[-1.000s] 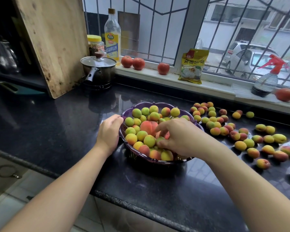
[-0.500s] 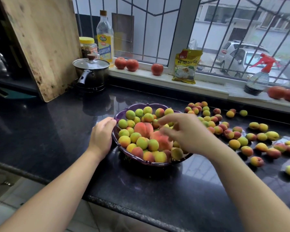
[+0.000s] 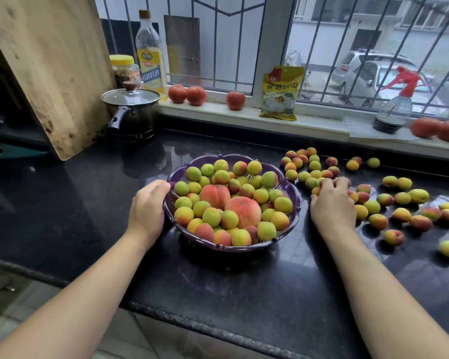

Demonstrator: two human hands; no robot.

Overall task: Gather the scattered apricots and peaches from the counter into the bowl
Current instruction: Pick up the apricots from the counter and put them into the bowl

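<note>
Your two bare forearms reach in from 7 and 5 o'clock across the black counter (image 3: 244, 294). Your left hand (image 3: 147, 211) sits at 9 o'clock of the purple bowl (image 3: 294, 203), its curled fingers against the outer rim, steadying it; whether they actually grip the rim or only rest on it you cannot tell from here. The bowl stands near the middle of the counter, heaped with small green-yellow and orange apricots, and two larger peaches (image 3: 243, 211) lie touching each other near its centre. At 3 o'clock of the bowl, just beside it, your right hand (image 3: 332, 203) lies palm down on the scattered apricots (image 3: 399, 198), fingers bent over a few of them at the near edge of the cluster; whether any fruit is truly pinched is hidden under the fingers. The loose fruit spreads from 1 o'clock of the bowl out to the right edge of the view, some touching, some apart. Farther off, at 11 o'clock, a lidded pot (image 3: 131, 110) stands beside a leaning wooden board (image 3: 49, 68). On the windowsill (image 3: 218, 110) at 12 o'clock stand a jar (image 3: 123, 68), a bottle (image 3: 151, 55), three tomatoes (image 3: 187, 94), a yellow packet (image 3: 280, 93) and, toward 2 o'clock, a spray bottle (image 3: 397, 104).
</note>
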